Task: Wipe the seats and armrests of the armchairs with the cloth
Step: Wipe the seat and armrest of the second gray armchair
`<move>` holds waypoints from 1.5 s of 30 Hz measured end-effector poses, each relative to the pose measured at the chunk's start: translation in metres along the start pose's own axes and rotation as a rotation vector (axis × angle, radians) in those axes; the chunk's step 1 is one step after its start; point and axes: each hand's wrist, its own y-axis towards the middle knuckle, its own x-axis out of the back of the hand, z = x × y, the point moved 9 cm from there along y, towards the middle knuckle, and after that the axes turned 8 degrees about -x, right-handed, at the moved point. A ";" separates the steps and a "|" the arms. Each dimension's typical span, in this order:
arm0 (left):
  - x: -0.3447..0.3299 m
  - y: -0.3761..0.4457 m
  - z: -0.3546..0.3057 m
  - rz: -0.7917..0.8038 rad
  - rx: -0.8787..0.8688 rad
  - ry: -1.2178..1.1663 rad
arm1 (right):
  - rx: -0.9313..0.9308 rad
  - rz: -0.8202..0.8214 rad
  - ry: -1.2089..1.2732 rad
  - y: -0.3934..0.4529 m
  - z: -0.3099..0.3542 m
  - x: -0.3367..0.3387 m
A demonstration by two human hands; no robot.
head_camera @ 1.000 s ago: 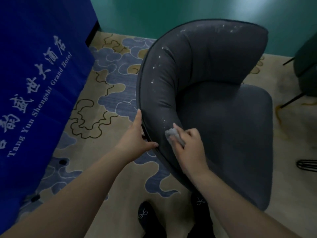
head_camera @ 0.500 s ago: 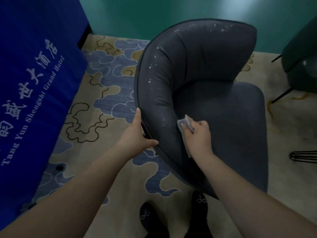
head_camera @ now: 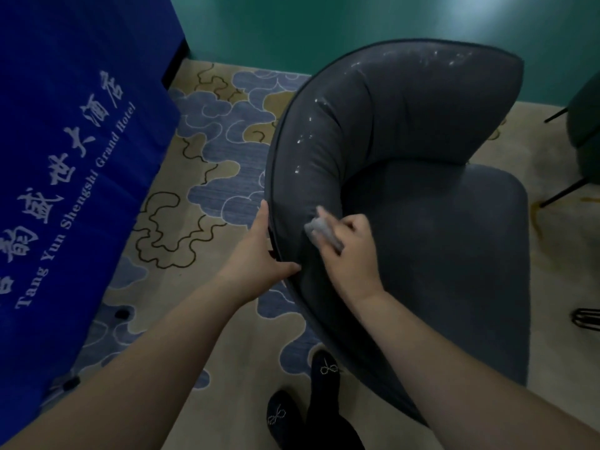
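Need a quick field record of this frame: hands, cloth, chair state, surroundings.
left_hand: left hand grips the outer edge of the armrest
right_hand: right hand holds the small grey cloth against the armrest top
chair: dark grey upholstered armchair, white specks along armrest and backrest rim
floor: beige carpet with blue cloud pattern
left_side: blue printed tablecloth

Your armchair [head_camera: 422, 206] stands right of the draped surface [head_camera: 74, 157], carpet [head_camera: 207, 177] between — your left hand [head_camera: 259, 254] outside its armrest [head_camera: 305, 177], right hand [head_camera: 350, 251] and cloth [head_camera: 319, 227] on top.
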 end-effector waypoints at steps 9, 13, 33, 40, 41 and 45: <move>0.014 0.037 0.003 0.037 0.075 0.028 | -0.098 -0.026 0.129 0.057 -0.008 0.003; 0.020 0.051 0.001 0.041 0.073 0.029 | -0.163 0.014 0.154 0.069 -0.007 -0.021; 0.059 0.151 -0.014 0.379 -0.114 0.123 | -0.397 -0.232 0.156 0.106 0.005 -0.032; 0.067 0.166 -0.023 0.442 -0.227 0.114 | -0.381 -0.275 0.162 0.108 0.022 -0.040; 0.067 0.168 -0.024 0.445 -0.244 0.109 | -0.385 -0.276 0.165 0.107 0.023 -0.045; 0.074 0.176 -0.029 0.438 -0.257 0.097 | -0.650 -0.448 0.202 0.113 -0.013 -0.024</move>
